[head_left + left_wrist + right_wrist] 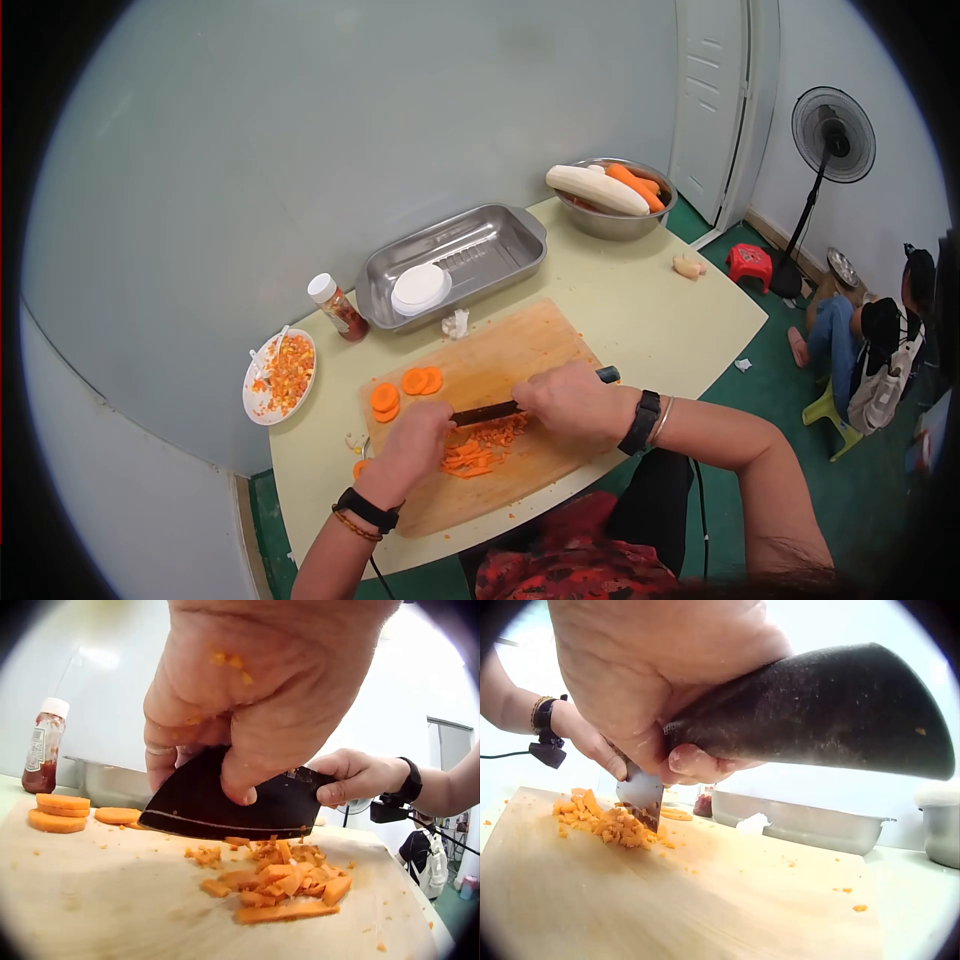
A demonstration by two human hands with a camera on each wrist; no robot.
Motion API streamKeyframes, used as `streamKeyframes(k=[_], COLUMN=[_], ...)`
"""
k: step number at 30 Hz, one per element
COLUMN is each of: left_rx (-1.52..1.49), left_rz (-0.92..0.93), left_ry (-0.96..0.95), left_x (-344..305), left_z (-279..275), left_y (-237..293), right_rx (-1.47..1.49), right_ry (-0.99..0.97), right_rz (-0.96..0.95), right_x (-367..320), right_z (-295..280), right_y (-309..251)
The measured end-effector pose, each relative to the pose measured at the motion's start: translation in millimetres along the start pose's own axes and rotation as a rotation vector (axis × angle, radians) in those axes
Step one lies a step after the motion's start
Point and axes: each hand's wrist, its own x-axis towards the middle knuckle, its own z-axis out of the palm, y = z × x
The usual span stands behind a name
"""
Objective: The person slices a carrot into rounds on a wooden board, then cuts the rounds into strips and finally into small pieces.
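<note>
A dark-bladed knife (225, 799) stands on edge over the wooden cutting board (545, 345). My right hand (572, 400) grips its black handle (817, 712), fingers curled round it. Near the blade's far end, my left hand (415, 445) pinches the top of the blade between thumb and fingers, as the left wrist view shows. Chopped carrot (289, 881) lies in a heap beside the blade, with small bits in the right wrist view and longer strips in the head view. Carrot slices (385, 398) rest at the board's left side. Orange crumbs stick to my left hand.
Behind the board are a metal tray (480, 245) with a white round lid (420, 288), a sauce bottle (338, 308) and crumpled tissue (456, 324). A plate of diced food (288, 375) stands left. A metal bowl (615, 222) of vegetables is back right; a person sits beyond the table.
</note>
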Motion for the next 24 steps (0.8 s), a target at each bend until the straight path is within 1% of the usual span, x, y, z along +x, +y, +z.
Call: streamKeyframes(k=[4, 8, 11, 14, 17, 20, 24], left_rx=[0.042, 0.067, 0.034, -0.079, -0.098, -0.051, 0.020], left_rz=[-0.007, -0.027, 0.017, -0.004, 0.012, 0.012, -0.006], left_ry=[0.000, -0.003, 0.026, 0.042, 0.051, 0.020, 0.039], left_x=[-0.6, -0.9, -3.9, -3.1, 3.7, 9.6, 8.7], left_z=[11.2, 11.8, 10.3, 7.6, 1.8, -0.4, 11.5], left_y=[-4.5, -2.1, -3.5, -7.6, -7.6, -2.7, -5.4], right_rx=[-0.005, -0.023, 0.002, -0.032, -0.023, -0.026, -0.067], right_ry=[-0.050, -0.015, -0.030, 0.000, 0.016, 0.024, -0.018], right_rz=[0.002, 0.009, -0.012, -0.038, -0.025, -0.022, -0.007], right_x=[3.5, 1.8, 0.5, 3.8, 8.3, 10.9, 10.0], right_z=[11.0, 15.3, 13.1, 0.2, -3.2, 4.0, 12.0], right_y=[3.1, 1.7, 3.1, 1.7, 5.6, 11.9, 12.3])
